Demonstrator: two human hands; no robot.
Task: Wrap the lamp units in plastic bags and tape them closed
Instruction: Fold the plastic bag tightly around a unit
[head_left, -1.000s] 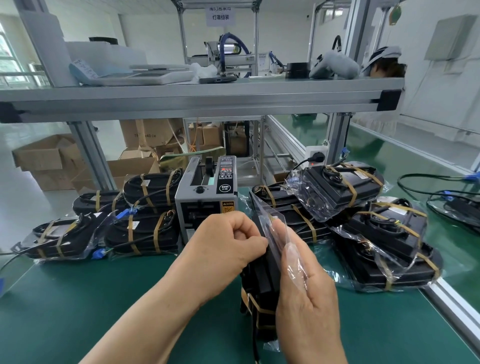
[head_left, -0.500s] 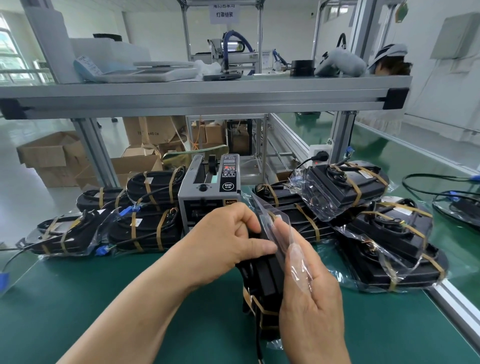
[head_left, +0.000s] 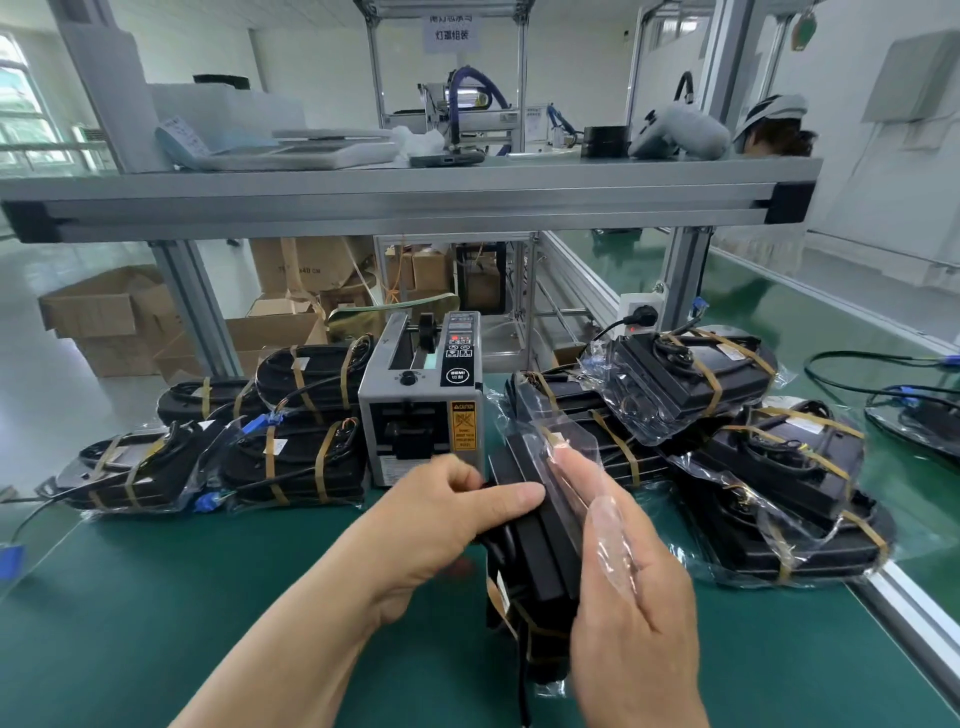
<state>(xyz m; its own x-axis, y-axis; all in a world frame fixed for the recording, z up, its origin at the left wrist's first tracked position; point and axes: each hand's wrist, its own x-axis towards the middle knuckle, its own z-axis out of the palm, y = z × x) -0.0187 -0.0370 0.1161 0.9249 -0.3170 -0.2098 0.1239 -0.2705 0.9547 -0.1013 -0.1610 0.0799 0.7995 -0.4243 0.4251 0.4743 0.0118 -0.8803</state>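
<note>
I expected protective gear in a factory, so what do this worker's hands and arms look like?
Both are bare. The left hand and right hand wear no gloves, and no ring, watch or bracelet shows. The left forearm is uncovered to the frame's edge, no sleeve in view; the right wrist is bare too. Visible nails look short and unpainted.

Brown cardboard boxes (head_left: 111, 317) are stacked on the floor behind the green-matted bench (head_left: 156, 623). A white socket block (head_left: 631, 304) is mounted beneath the grey aluminium shelf (head_left: 405, 200). A white paper sign (head_left: 451, 32) is hung above.
</note>
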